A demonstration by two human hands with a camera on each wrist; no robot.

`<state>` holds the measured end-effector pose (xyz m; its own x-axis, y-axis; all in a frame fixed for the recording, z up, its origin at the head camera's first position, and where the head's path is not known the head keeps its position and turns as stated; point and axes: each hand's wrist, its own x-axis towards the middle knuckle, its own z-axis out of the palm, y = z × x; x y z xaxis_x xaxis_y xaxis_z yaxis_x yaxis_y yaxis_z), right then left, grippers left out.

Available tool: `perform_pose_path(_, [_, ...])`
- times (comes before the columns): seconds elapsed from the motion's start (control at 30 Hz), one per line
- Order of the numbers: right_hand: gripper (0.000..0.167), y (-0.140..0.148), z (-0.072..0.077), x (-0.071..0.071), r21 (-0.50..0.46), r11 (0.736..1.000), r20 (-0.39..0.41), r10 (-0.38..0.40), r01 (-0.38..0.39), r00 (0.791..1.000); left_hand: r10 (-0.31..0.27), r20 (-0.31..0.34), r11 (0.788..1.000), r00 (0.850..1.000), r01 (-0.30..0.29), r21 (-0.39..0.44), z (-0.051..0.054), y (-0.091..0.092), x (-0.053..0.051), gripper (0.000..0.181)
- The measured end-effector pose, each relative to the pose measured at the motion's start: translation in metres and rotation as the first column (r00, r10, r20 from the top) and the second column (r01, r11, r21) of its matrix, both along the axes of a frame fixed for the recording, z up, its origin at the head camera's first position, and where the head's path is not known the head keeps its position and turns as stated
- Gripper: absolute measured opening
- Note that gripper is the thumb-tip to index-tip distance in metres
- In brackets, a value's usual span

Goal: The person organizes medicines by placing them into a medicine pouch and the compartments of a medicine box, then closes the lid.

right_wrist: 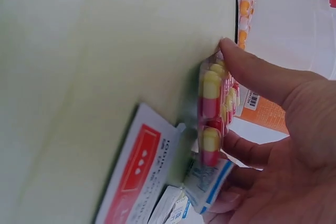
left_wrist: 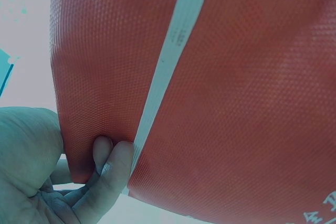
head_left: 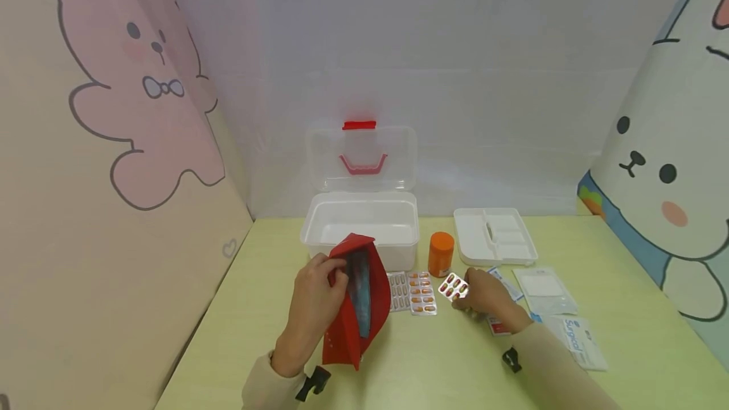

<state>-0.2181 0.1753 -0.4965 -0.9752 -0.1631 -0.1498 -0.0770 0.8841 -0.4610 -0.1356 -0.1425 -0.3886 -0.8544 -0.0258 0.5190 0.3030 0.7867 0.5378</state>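
Note:
My left hand (head_left: 314, 299) grips the edge of a red pouch (head_left: 338, 341), whose mouth gapes toward the right. Inside it a bluish, clear-wrapped item (head_left: 360, 293) shows; its kind is unclear. In the left wrist view, thumb and fingers pinch a lower corner of the red fabric beside a pale strip (left_wrist: 163, 77). My right hand (head_left: 486, 295) pinches a blister pack of red-and-yellow capsules (right_wrist: 211, 95) between thumb and fingers, just above the table. Close to that hand are a red-and-white iodine packet (right_wrist: 137, 169) and a small blue-and-white packet (right_wrist: 207, 182).
Behind the pouch stands a white box (head_left: 401, 248) with its clear lid (head_left: 393, 176) raised. An orange bottle (head_left: 441, 253), two blister packs (head_left: 422, 296) and a white divided tray (head_left: 473, 242) are nearby. At the right lie a gauze packet (head_left: 543, 288) and a surgical packet (head_left: 583, 343).

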Motion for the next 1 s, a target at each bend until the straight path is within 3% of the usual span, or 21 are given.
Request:
perform_pose_path(0.17, [0.046, 0.002, -0.002, 0.002, -0.037, 0.999, -0.032, 0.001, -0.003, 0.999, 0.006, 0.006, 1.000, 1.000, -0.006, 0.002, -0.002, 0.000, 0.001, 0.016])
perform_pose_path(0.47, [0.018, 0.003, 0.000, 0.003, -0.083, 0.996, -0.171, 0.025, -0.039, 0.985, 0.006, -0.008, 1.000, 1.000, -0.006, -0.004, -0.001, 0.003, 0.000, 0.016])
perform_pose_path(0.77, [0.013, 0.002, 0.012, 0.009, -0.136, 0.988, -0.222, 0.036, -0.068, 0.974, 0.006, -0.003, 1.000, 1.000, -0.006, 0.000, -0.004, 0.004, 0.000, 0.016])
perform_pose_path(1.0, [0.018, -0.001, 0.030, 0.015, -0.213, 0.976, -0.201, 0.005, -0.049, 0.980, 0.009, -0.001, 1.000, 1.000, -0.009, -0.006, -0.005, 0.004, -0.001, 0.016])
